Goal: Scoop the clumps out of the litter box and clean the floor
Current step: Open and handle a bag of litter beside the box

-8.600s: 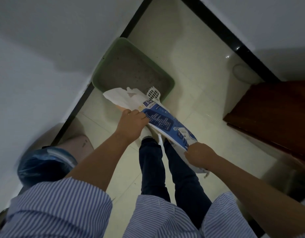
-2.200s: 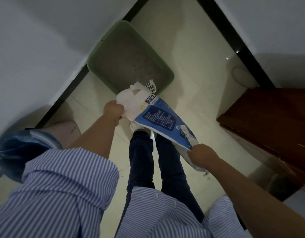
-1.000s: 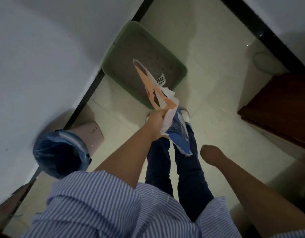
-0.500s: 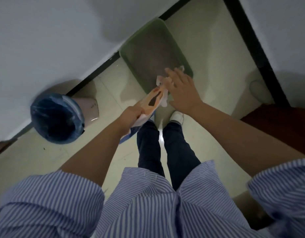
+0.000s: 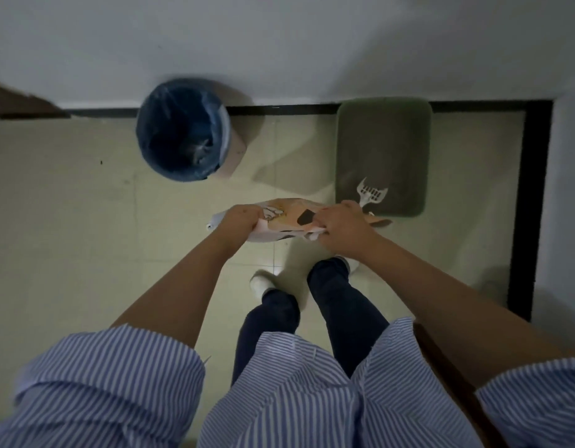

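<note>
Presently, we find the green litter box on the tiled floor, set in the corner against the wall, just beyond and to the right of our right hand. A white slotted scoop leans inside its near end, its handle running down toward that hand. The box holds grey litter; we cannot make out individual clumps in the dim light.

Between our two hands we hold a crumpled litter bag, orange and white side up, above the floor. Our left hand grips its left end with fingers curled round the folds; our right hand pinches its right end, fingers likewise closed on the material. Both grips are firmly clamped on the bag.

Beyond our left hand, well apart from it, stands a waste bin lined with a blue liner, against the wall and left of the litter box. Below the bag we see our dark trousers and pale shoes, with striped sleeves nearest us.
</note>
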`<act>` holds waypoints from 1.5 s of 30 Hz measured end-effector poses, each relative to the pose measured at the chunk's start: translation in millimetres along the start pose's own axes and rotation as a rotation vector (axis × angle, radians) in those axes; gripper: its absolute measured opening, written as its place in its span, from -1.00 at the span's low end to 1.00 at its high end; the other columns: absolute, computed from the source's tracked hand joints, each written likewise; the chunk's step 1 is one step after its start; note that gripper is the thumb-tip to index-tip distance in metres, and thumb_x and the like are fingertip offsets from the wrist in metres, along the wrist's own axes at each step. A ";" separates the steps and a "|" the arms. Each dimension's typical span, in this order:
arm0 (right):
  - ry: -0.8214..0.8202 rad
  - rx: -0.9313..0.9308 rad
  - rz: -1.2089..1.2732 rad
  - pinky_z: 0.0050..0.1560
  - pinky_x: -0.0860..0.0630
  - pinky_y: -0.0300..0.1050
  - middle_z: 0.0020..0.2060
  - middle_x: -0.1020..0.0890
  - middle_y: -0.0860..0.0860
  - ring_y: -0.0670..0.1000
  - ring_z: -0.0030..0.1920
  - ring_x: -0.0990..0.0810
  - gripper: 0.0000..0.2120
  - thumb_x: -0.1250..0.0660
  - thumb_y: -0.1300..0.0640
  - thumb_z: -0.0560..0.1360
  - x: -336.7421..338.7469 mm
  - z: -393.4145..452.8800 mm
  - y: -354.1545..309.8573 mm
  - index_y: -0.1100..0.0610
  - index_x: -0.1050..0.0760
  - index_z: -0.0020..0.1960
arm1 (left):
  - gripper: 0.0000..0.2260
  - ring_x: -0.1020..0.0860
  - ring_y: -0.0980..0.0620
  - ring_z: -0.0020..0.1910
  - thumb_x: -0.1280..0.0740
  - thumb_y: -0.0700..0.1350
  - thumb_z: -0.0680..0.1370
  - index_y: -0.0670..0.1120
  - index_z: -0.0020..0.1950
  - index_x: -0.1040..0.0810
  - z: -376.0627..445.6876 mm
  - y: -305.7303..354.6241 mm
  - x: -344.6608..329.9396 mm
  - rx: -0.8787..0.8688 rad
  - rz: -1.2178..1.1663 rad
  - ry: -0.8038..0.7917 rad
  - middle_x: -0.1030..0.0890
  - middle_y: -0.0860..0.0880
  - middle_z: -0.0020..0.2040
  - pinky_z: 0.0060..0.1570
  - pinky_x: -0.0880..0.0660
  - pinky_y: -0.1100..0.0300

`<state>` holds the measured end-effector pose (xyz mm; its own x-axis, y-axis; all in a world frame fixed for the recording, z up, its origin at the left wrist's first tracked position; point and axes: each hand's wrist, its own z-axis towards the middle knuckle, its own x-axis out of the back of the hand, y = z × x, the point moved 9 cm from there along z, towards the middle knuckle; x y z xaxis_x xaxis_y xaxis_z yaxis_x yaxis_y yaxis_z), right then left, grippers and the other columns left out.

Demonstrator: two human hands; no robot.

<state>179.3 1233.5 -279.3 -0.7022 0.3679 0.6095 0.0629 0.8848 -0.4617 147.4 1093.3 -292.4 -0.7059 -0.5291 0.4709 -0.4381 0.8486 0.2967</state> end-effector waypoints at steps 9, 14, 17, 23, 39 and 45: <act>-0.138 0.085 -0.076 -0.29 -0.26 -0.19 -0.27 -0.47 0.07 0.04 -0.14 -0.44 -0.77 -0.09 0.23 0.55 -57.9 10.6 -149.1 0.12 -0.31 -0.27 | -0.69 -0.24 0.07 -0.38 -0.09 -0.36 0.49 -0.11 -0.43 -0.29 -45.5 -165.9 37.2 -0.063 -0.443 0.131 -0.31 -0.05 -0.39 -0.44 -0.16 0.36; -0.224 0.063 -0.170 -0.43 -0.29 -0.31 -0.33 -0.37 -0.05 -0.05 -0.36 -0.32 -0.68 -0.08 0.27 0.56 -92.6 -1.2 -240.6 0.03 -0.18 -0.33 | -0.81 -0.44 0.00 -0.04 -0.20 -0.32 0.52 -0.17 0.06 -0.54 -118.1 -229.1 65.3 -0.343 -0.256 0.095 -0.51 -0.04 -0.06 -0.16 -0.31 0.37; -0.275 0.064 -0.269 -0.40 -0.21 -0.30 -0.37 -0.30 -0.03 -0.02 -0.30 -0.32 -0.77 -0.14 0.30 0.51 -111.8 -1.9 -310.0 0.14 -0.24 -0.29 | -0.60 -0.43 -0.05 0.22 -0.32 -0.08 0.52 -0.13 0.34 -0.42 -149.1 -279.7 79.0 -0.397 -0.060 0.178 -0.49 -0.08 0.24 0.14 -0.30 0.24; -0.323 0.265 -0.512 -0.38 -0.20 -0.19 -0.16 -0.54 0.17 0.13 -0.09 -0.49 -0.93 -0.21 0.31 0.45 -146.5 5.8 -468.1 0.27 -0.46 -0.11 | -0.92 -0.50 -0.02 -0.58 -0.47 -0.23 0.15 -0.08 -0.47 -0.61 -206.2 -391.3 163.4 -0.449 0.206 0.666 -0.53 -0.04 -0.52 -0.54 -0.36 0.35; -0.060 1.191 -0.848 -0.59 -0.22 -0.42 -0.70 -0.45 0.00 -0.01 -0.71 -0.42 -0.94 -0.24 0.23 0.00 -308.3 114.2 -977.4 0.13 -0.47 -0.60 | -0.76 -0.46 0.00 -0.61 -0.12 -0.23 0.21 -0.06 -0.49 -0.57 -278.2 -789.1 423.5 0.078 0.195 0.892 -0.47 0.01 -0.56 -0.52 -0.28 0.38; -0.109 1.346 -0.981 -0.42 -0.02 -0.25 -0.31 -0.57 0.19 0.04 -0.58 -0.14 -0.87 -0.47 0.36 0.15 -388.0 129.8 -1174.7 0.31 -0.55 -0.33 | -0.73 -0.46 -0.01 -0.61 -0.08 -0.19 0.22 -0.07 -0.49 -0.58 -322.5 -959.4 514.5 0.270 0.094 1.046 -0.48 0.00 -0.56 -0.54 -0.30 0.37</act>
<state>285.8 14.3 -57.2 -0.1506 -0.2122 0.9656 -0.9750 -0.1299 -0.1806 384.0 5.9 -66.8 0.0249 -0.0939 0.9953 -0.6052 0.7910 0.0898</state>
